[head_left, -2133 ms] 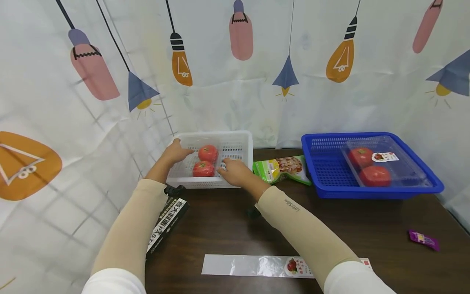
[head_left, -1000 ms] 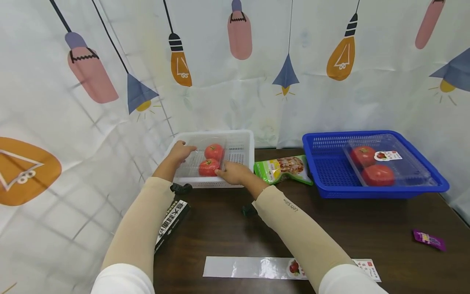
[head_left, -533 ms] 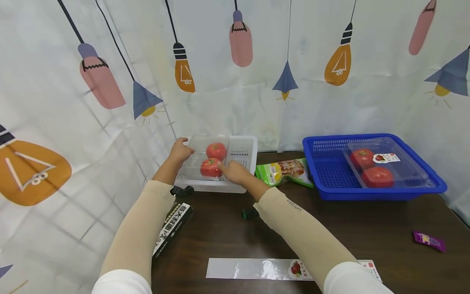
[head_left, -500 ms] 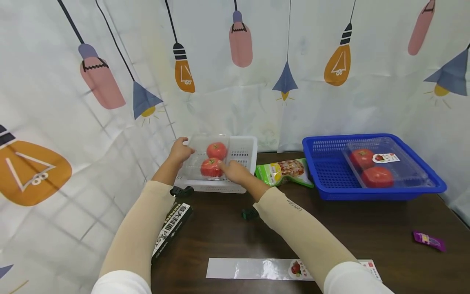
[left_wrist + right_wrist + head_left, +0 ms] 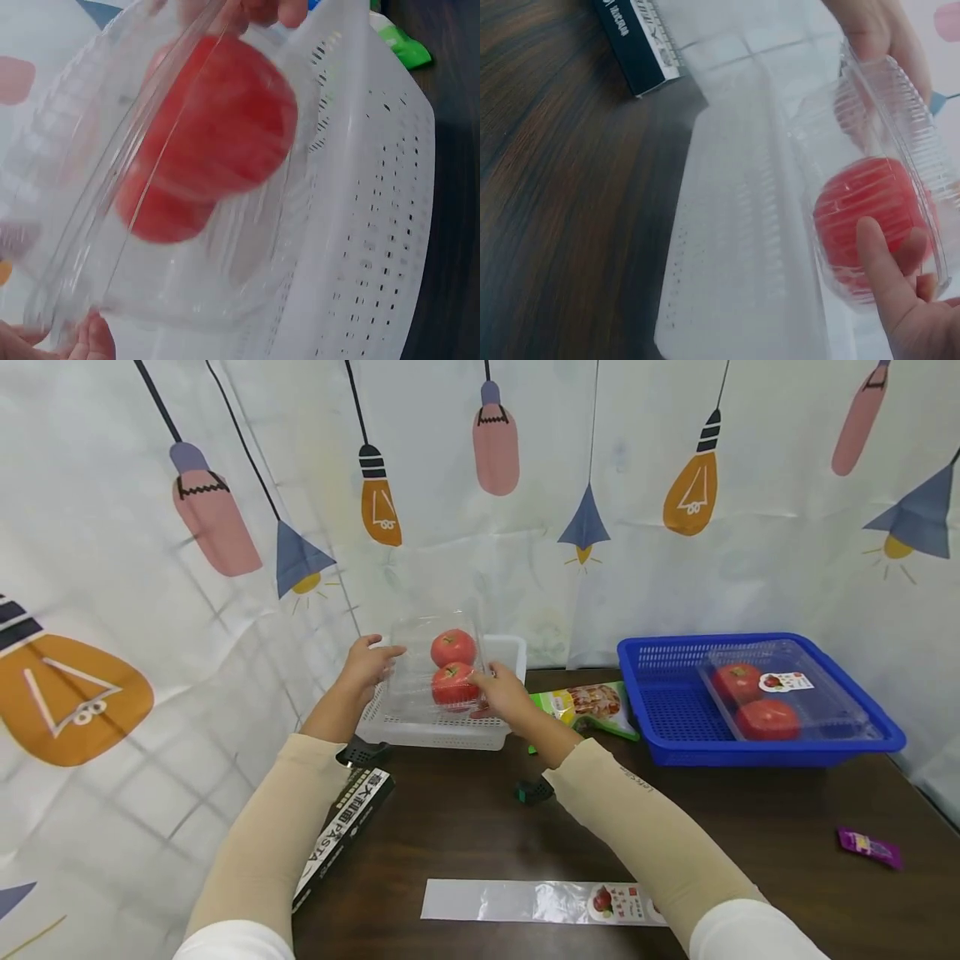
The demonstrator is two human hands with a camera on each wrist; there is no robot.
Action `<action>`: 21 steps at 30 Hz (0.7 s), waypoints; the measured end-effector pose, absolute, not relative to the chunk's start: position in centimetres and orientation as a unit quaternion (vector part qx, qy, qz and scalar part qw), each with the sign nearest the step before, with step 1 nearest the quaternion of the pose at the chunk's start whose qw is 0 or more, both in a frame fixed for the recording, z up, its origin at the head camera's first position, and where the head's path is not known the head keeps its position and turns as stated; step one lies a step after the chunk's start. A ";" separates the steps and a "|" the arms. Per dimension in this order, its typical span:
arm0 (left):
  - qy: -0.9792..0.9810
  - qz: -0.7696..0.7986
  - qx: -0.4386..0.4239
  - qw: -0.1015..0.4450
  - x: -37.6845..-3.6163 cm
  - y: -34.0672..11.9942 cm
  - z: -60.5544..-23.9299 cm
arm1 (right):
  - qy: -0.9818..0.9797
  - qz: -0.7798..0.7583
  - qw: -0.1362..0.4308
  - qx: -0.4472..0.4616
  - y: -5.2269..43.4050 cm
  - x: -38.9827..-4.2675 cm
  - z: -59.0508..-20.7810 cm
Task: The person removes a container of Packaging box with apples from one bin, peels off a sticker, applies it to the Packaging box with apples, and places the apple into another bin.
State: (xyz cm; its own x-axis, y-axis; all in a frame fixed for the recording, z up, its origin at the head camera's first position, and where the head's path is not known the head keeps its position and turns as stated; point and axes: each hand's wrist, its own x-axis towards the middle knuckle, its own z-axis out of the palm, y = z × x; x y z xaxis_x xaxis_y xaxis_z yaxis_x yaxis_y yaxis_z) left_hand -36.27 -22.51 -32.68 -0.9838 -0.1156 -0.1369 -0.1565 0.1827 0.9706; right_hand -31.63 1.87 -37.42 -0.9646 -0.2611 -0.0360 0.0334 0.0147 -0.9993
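Lightbulb-print curtains backed the dark counter (image 5: 465,827); both hands, left (image 5: 367,662) and right (image 5: 504,691), clamped the clear tomato box (image 5: 442,668), which had risen out of the white basket (image 5: 450,731) at the counter's back-left corner.

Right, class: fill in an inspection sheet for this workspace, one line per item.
Surface: dark wooden table.
Job's things: clear box of two tomatoes, held above white basket.
Clutter: blue basket with a second tomato pack, green packet, black carton, label strip, purple wrapper.
Grippers: left hand and right hand grip the box's sides.
Cables: nothing seen.
Surroundings: lamp-print curtain.
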 end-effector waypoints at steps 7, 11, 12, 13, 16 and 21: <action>0.704 0.702 -0.087 0.062 -36.6 -22.8 -31.8 | 0.692 -0.706 0.127 -0.076 4.5 -30.6 -36.5; 0.686 0.718 -0.085 0.082 -36.9 -23.1 -31.9 | 0.681 -0.716 0.132 -0.078 6.2 -29.8 -36.3; 0.682 0.721 -0.084 0.085 -36.9 -23.0 -32.0 | 0.678 -0.718 0.133 -0.082 6.6 -29.6 -36.2; 0.678 0.725 -0.081 0.088 -37.0 -23.0 -32.0 | 0.677 -0.718 0.134 -0.086 7.0 -29.3 -36.2; 0.672 0.730 -0.069 0.103 -37.0 -22.9 -32.4 | 0.681 -0.712 0.136 -0.103 8.4 -28.3 -35.9; 0.688 0.710 -0.022 0.152 -36.4 -22.6 -33.3 | 0.694 -0.699 0.126 -0.120 10.9 -27.0 -35.2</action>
State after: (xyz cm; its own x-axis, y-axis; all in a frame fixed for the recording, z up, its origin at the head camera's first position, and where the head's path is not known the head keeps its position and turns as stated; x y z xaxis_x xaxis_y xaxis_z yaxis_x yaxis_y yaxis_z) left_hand -36.39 -22.62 -33.31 -0.9527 0.1856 -0.2407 -0.2464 -0.0078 0.9691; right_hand -27.03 10.86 -35.20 -0.9397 -0.3419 -0.0067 0.0093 -0.0058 -0.9999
